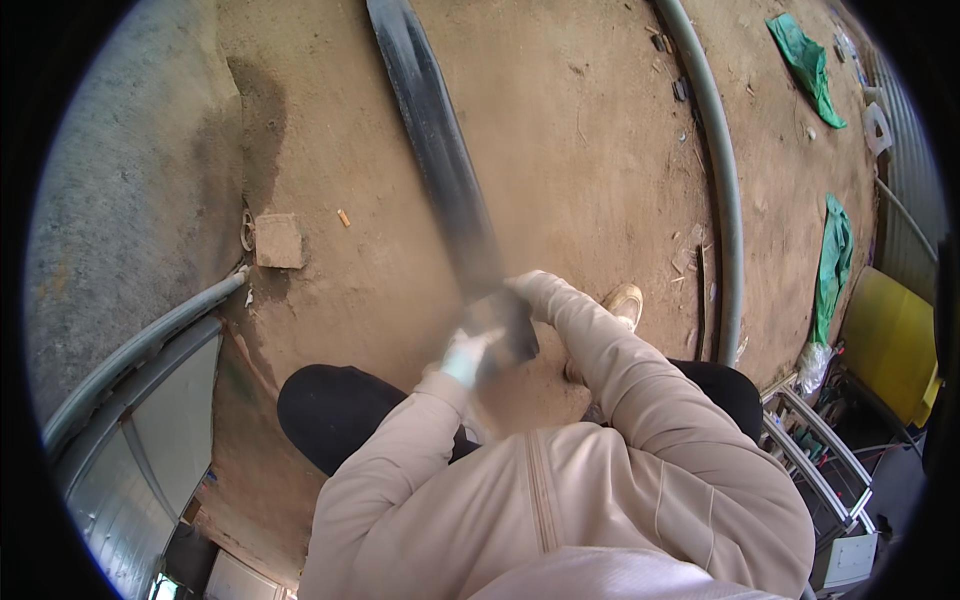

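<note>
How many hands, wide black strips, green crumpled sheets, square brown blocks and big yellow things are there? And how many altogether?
Hands: 2
Wide black strip: 1
Green crumpled sheets: 2
Square brown block: 1
Big yellow thing: 1
Total: 7

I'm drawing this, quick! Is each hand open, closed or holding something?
Left hand: at the near end of the black strip; too blurred to tell.
Right hand: at the strip's right edge; too blurred to tell.
</note>
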`<state>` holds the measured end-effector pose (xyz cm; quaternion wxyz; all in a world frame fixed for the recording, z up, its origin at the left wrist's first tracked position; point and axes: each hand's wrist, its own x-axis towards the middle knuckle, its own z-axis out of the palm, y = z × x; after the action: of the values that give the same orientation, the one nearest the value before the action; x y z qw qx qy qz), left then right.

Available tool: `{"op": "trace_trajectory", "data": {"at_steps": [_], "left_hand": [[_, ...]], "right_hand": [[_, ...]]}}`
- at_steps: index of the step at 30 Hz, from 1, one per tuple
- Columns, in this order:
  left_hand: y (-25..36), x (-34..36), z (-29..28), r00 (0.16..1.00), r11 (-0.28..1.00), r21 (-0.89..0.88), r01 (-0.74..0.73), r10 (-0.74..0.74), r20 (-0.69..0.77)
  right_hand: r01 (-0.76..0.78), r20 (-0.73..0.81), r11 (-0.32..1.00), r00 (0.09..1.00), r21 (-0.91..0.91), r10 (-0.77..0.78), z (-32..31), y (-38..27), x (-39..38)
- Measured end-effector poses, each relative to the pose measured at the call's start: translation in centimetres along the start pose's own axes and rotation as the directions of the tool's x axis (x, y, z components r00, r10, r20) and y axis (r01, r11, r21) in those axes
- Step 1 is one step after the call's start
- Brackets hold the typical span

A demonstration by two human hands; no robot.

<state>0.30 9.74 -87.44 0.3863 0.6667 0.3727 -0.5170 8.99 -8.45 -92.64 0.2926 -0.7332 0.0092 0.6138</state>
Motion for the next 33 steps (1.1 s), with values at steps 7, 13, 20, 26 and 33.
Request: {"op": "trace_trajectory", "data": {"at_steps": [7, 13, 20, 26, 33], "left_hand": [[3.6, 4.0, -2.2, 0.976, 0.985, -0.170, 0.028, -0.064, -0.208], [6.1, 10.7, -6.2, 0.989, 0.883, -0.457, 0.111, -0.056, 0.133], [6.4, 14.4, -8.2, 0.968, 0.868, -0.491, 0.076, 0.054, 0.244], [7.9, 10.4, -9.9, 0.965, 0.595, -0.798, -0.090, 0.250, 0.077], [8.0, 3.2, -3.9, 0.769, 0.868, -0.129, -0.480, 0.346, -0.537]], "right_hand": [[-0.439, 0.337, 0.353, 0.887, 0.826, 0.316, 0.4, 5.7, 1.9], [0.157, -0.367, 0.780, 0.925, 0.606, 0.098, 6.2, 4.4, -4.3], [0.175, -0.519, 0.927, 0.854, 0.332, 0.025, 3.4, -4.4, -6.5], [0.100, -0.427, 0.807, 0.882, 0.583, 0.200, -5.5, -13.1, -8.8], [0.115, -0.391, 0.899, 0.918, 0.423, 0.066, -10.3, -12.9, 0.5]]}}
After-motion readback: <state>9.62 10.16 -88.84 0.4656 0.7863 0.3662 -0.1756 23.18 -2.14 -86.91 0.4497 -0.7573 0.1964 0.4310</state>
